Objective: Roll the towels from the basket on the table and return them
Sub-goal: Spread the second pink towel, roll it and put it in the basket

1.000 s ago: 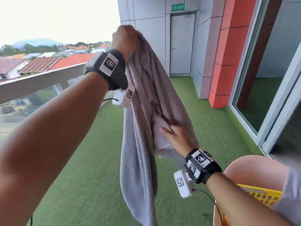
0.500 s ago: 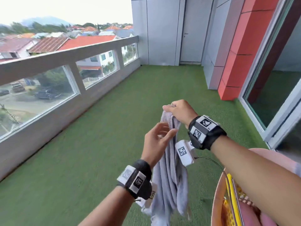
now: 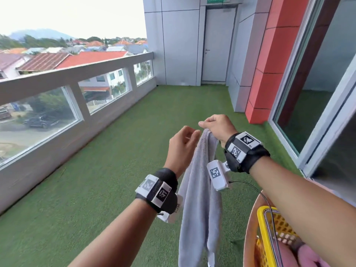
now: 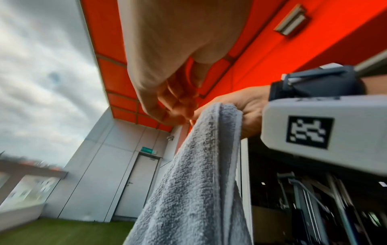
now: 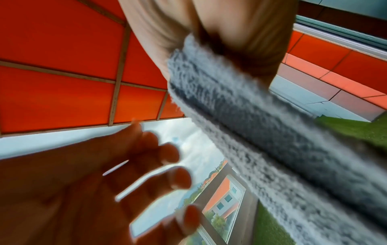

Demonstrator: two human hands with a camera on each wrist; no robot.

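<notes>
A grey towel (image 3: 200, 209) hangs in a long fold over the green turf. My right hand (image 3: 204, 125) grips its top end, with the fingers curled round the bunched edge (image 5: 209, 63). My left hand (image 3: 189, 132) hovers just left of that top end with its fingers loosely spread and holds nothing. The left wrist view shows the left fingertips (image 4: 173, 112) close to the towel's upper edge (image 4: 217, 112); whether they touch it is unclear. At the lower right a yellow basket (image 3: 266, 236) stands on a round pink table (image 3: 249, 234).
A pink towel (image 3: 308, 255) lies in the basket. A low wall with glass panes (image 3: 73, 112) runs along the left and sliding glass doors (image 3: 316, 105) along the right. A grey door (image 3: 217, 45) closes the far end of the turf floor (image 3: 119, 170).
My left hand let go of the towel's top, came down and is open. My right hand moved up from the towel's middle and now holds its top end.
</notes>
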